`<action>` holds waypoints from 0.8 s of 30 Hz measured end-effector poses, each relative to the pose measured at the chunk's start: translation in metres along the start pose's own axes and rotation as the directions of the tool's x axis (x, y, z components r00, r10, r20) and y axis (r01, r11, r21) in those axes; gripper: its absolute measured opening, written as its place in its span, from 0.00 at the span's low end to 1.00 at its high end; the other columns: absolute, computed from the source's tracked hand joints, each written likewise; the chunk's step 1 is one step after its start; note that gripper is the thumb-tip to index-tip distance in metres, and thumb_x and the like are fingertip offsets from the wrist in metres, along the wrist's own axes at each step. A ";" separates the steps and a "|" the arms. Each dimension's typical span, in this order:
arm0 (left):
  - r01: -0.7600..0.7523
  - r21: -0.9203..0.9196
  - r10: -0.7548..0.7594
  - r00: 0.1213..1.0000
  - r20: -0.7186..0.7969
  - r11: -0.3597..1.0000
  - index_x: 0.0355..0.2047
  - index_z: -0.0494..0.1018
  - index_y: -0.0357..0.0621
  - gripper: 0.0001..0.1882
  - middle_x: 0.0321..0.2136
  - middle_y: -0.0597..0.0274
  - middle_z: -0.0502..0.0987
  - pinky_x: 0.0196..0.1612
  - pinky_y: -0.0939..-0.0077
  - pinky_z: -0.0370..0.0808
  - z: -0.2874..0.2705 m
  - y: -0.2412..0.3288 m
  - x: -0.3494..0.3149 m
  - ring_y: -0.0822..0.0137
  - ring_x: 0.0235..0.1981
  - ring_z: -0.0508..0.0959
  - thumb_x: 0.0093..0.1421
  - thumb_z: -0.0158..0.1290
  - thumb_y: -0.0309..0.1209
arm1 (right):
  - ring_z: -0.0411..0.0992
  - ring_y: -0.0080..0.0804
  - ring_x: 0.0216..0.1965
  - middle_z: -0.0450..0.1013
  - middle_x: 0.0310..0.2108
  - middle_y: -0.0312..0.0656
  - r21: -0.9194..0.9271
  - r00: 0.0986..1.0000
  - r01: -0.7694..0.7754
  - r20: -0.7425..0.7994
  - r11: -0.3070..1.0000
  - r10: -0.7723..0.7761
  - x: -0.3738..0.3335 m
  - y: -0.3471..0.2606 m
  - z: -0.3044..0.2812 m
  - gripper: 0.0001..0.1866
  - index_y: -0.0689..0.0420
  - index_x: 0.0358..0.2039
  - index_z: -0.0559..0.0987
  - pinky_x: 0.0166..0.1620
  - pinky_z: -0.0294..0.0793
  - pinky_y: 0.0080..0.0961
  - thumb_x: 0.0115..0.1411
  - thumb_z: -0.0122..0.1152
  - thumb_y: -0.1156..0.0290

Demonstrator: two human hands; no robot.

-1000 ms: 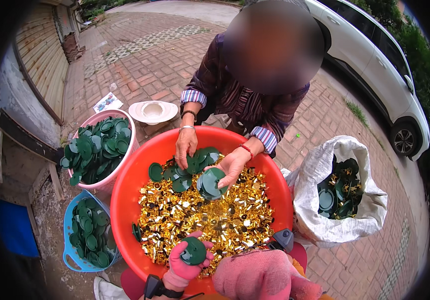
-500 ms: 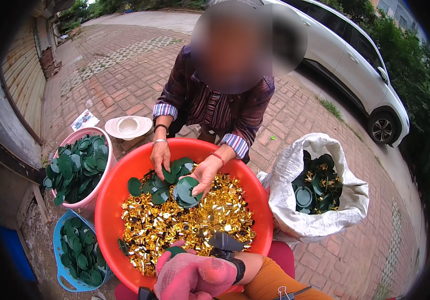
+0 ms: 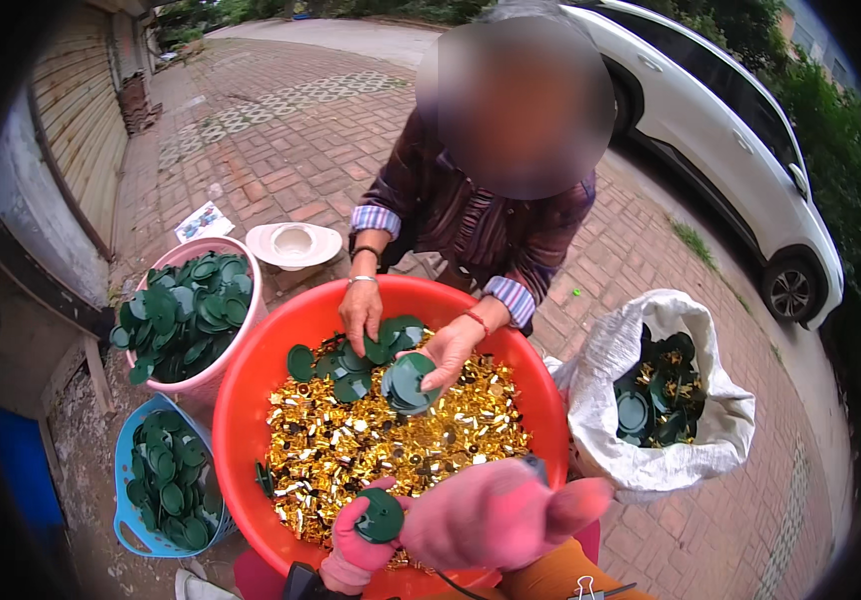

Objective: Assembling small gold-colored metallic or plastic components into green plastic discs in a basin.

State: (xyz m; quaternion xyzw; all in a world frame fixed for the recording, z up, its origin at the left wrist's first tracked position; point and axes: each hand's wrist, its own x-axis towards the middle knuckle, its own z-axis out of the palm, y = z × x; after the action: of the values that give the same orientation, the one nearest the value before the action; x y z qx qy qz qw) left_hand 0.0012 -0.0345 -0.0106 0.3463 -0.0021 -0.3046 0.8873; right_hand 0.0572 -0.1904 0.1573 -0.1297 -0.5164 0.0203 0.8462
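Note:
A big red basin holds a heap of small gold pieces with green plastic discs on its far side. My left hand, in a pink glove, grips one green disc over the basin's near rim. My right hand, also in a pink glove and blurred, hovers just right of that disc; its grip is unclear. A person sits opposite, with one hand on the discs and the other hand holding a stack of green discs.
A pink bucket and a blue basket at left are filled with green discs. A white sack at right holds more. A white bowl sits on the brick paving behind. A white car is parked at back right.
My left hand has lifted the green disc back into plain sight. My right hand has swung in beside it. The person opposite keeps gathering discs into a stack.

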 end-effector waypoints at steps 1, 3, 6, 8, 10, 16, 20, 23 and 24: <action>0.150 -0.486 -0.199 0.979 -0.049 0.861 0.60 0.61 0.46 0.29 0.48 0.38 0.73 0.39 0.54 0.78 -0.018 -0.013 -0.002 0.45 0.41 0.79 0.62 0.48 0.44 | 0.61 0.21 0.17 0.63 0.17 0.29 -0.129 0.978 -0.001 -0.206 0.992 -0.026 0.008 -0.031 0.016 0.26 0.54 0.42 0.74 0.24 0.59 0.16 0.68 0.41 0.43; 0.249 -0.548 -0.240 0.967 0.090 0.798 0.61 0.60 0.46 0.28 0.49 0.38 0.72 0.37 0.56 0.78 -0.017 -0.014 0.002 0.45 0.42 0.78 0.63 0.49 0.42 | 0.60 0.19 0.16 0.61 0.16 0.28 -0.448 0.973 0.176 -0.058 0.876 -0.225 0.004 -0.059 0.040 0.23 0.49 0.42 0.75 0.24 0.58 0.16 0.68 0.41 0.45; 0.224 -0.493 -0.234 0.971 0.042 0.841 0.62 0.59 0.47 0.29 0.49 0.41 0.72 0.35 0.60 0.79 -0.012 -0.014 0.003 0.47 0.41 0.79 0.63 0.49 0.42 | 0.60 0.18 0.17 0.61 0.16 0.28 -0.515 0.977 0.170 -0.024 0.840 -0.213 0.001 -0.066 0.031 0.22 0.50 0.44 0.75 0.23 0.57 0.15 0.68 0.41 0.47; 0.204 -0.459 -0.197 0.978 0.064 0.865 0.63 0.58 0.48 0.29 0.49 0.44 0.72 0.34 0.63 0.80 -0.007 -0.011 -0.002 0.50 0.42 0.78 0.64 0.49 0.42 | 0.61 0.16 0.18 0.61 0.17 0.28 -0.600 0.978 0.135 -0.047 0.788 -0.203 -0.003 -0.063 0.024 0.22 0.52 0.46 0.74 0.23 0.56 0.14 0.68 0.41 0.49; 0.142 -0.417 -0.117 0.989 0.086 0.898 0.63 0.57 0.49 0.28 0.50 0.46 0.71 0.36 0.63 0.81 -0.001 0.001 0.004 0.52 0.45 0.78 0.67 0.47 0.44 | 0.62 0.15 0.18 0.61 0.17 0.28 -0.668 0.974 0.035 -0.143 0.744 -0.174 -0.004 -0.062 0.019 0.22 0.54 0.48 0.74 0.22 0.56 0.14 0.68 0.42 0.51; 0.050 -0.560 0.005 0.995 0.095 0.827 0.64 0.57 0.46 0.40 0.58 0.42 0.65 0.46 0.49 0.78 -0.009 0.020 0.019 0.41 0.53 0.73 0.62 0.43 0.62 | 0.63 0.16 0.20 0.67 0.22 0.30 -0.367 0.326 -0.876 -0.929 0.313 -0.177 -0.119 -0.066 -0.017 0.14 0.61 0.49 0.76 0.25 0.62 0.13 0.65 0.51 0.70; -0.033 -0.532 0.074 0.996 0.056 0.846 0.62 0.60 0.47 0.35 0.55 0.44 0.68 0.42 0.54 0.80 -0.006 0.042 -0.005 0.44 0.49 0.75 0.63 0.44 0.57 | 0.71 0.27 0.28 0.73 0.30 0.37 -0.388 0.519 -0.772 -0.842 -0.503 -0.148 -0.189 -0.055 -0.015 0.12 0.58 0.44 0.79 0.33 0.71 0.26 0.59 0.59 0.70; -0.079 -0.382 0.048 0.995 -0.090 0.921 0.59 0.64 0.47 0.29 0.49 0.49 0.73 0.37 0.61 0.80 -0.008 0.048 -0.017 0.51 0.42 0.79 0.65 0.45 0.52 | 0.73 0.34 0.33 0.74 0.34 0.44 -0.387 0.540 -0.638 -0.841 -0.665 -0.028 -0.179 -0.047 -0.030 0.12 0.56 0.42 0.79 0.36 0.73 0.31 0.57 0.60 0.70; -0.054 -0.264 0.001 0.981 -0.196 0.963 0.59 0.65 0.48 0.28 0.47 0.51 0.74 0.36 0.62 0.80 -0.010 0.045 -0.020 0.53 0.40 0.80 0.65 0.45 0.50 | 0.74 0.42 0.37 0.74 0.37 0.47 -0.363 0.541 -0.614 -0.840 -0.701 -0.039 -0.170 -0.041 -0.037 0.13 0.55 0.41 0.77 0.38 0.74 0.37 0.56 0.62 0.66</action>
State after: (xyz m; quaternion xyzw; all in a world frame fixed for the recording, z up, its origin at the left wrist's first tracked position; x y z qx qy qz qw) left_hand 0.0118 0.0084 0.0132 0.2511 0.1208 -0.2545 0.9261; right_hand 0.0063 -0.2660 0.0040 -0.9596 0.0391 -0.0714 0.2692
